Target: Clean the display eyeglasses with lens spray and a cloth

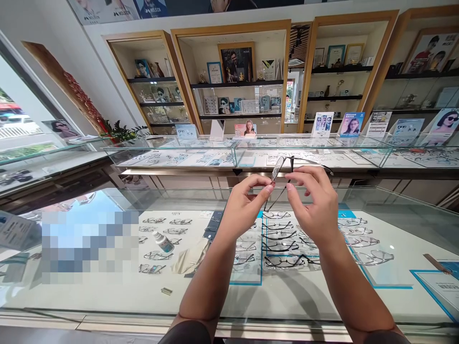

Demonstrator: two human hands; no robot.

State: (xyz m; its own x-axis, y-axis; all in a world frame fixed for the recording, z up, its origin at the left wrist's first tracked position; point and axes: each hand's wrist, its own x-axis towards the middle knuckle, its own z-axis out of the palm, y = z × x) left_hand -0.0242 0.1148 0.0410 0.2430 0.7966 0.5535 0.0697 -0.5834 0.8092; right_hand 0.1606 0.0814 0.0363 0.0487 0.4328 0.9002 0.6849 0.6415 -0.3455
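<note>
A pair of thin dark-framed eyeglasses (277, 168) is held up above the glass counter, its temples unfolded. My left hand (241, 206) pinches the lower edge of one lens rim between thumb and fingers. On the other side, my right hand (315, 209) has its thumb and index fingertip close together at the second rim, which shows nearly edge-on. One temple reaches right above my right hand; the other slants down between the hands. Below, to the left of my left forearm, are a small white bottle (163, 242) and a crumpled beige cloth (189, 258).
Rows of eyeglasses (279, 235) lie in and under the glass-topped counter (287, 298). A small greenish piece (166, 291) lies near its front. Behind stand another glass display case (201, 158) and wooden wall shelves (229, 26). A plant (125, 132) is at the left.
</note>
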